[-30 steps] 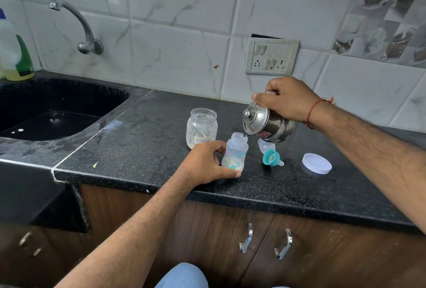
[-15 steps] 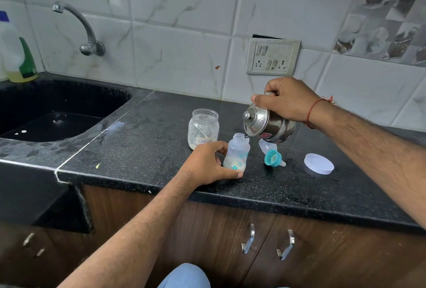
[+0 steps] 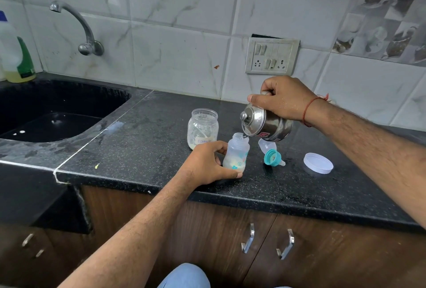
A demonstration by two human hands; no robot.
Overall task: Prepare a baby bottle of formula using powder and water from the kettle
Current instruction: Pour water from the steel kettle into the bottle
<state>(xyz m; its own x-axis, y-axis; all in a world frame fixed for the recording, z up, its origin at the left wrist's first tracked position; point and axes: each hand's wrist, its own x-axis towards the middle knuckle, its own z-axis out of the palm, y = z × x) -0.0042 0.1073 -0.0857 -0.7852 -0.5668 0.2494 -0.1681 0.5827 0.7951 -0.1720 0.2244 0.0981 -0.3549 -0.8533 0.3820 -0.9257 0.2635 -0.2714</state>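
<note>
baby bottle (image 3: 236,154) stands open on the black counter (image 3: 143,149), left hand (image 3: 205,163) wrapped around its base. right hand (image 3: 282,98) closed on the tilted steel kettle (image 3: 265,124), spout over the mouth. best to pour thinly, watching the level, bottle braced.

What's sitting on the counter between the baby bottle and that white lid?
In the head view, between the baby bottle and the white lid lies the teal nipple ring, on its side, with a clear cap behind it.
</note>
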